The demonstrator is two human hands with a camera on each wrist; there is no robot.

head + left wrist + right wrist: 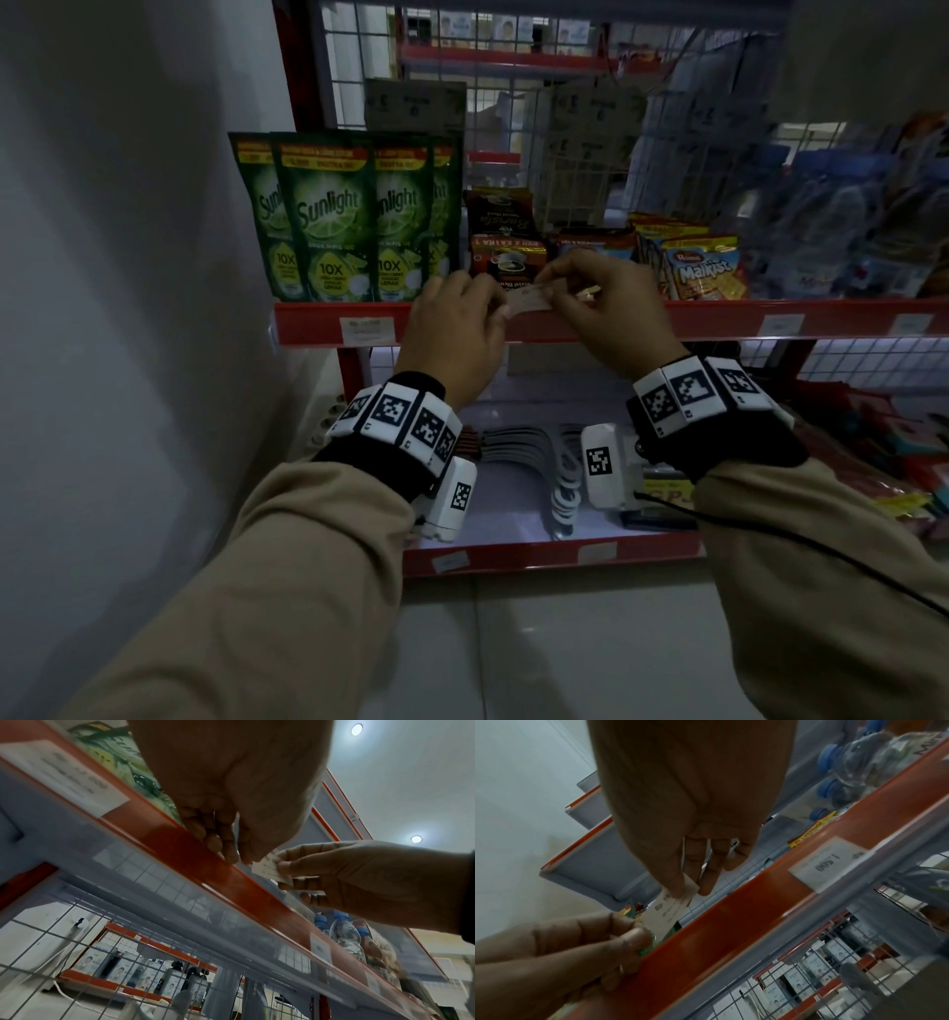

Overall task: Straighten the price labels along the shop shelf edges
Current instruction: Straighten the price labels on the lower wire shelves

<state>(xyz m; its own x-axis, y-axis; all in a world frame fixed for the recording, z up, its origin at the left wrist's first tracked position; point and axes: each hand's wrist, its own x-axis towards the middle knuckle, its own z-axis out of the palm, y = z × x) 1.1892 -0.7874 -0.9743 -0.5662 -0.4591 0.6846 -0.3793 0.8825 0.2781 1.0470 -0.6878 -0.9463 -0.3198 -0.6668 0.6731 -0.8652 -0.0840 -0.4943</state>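
Along the red metal shelf edge strip [719, 318], align first. The left hand [457, 329] and right hand [611, 313] each pinch an end of the small white paper price label [529, 300], held just above it; lower it level.

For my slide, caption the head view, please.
Both hands, left hand and right hand, pinch a price label above the red shelf edge.

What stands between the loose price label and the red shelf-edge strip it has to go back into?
Nothing visible. The price label, pinched by the right hand and met by the left hand, sits just above a bare stretch of the red strip; only the left fingertips rest there.
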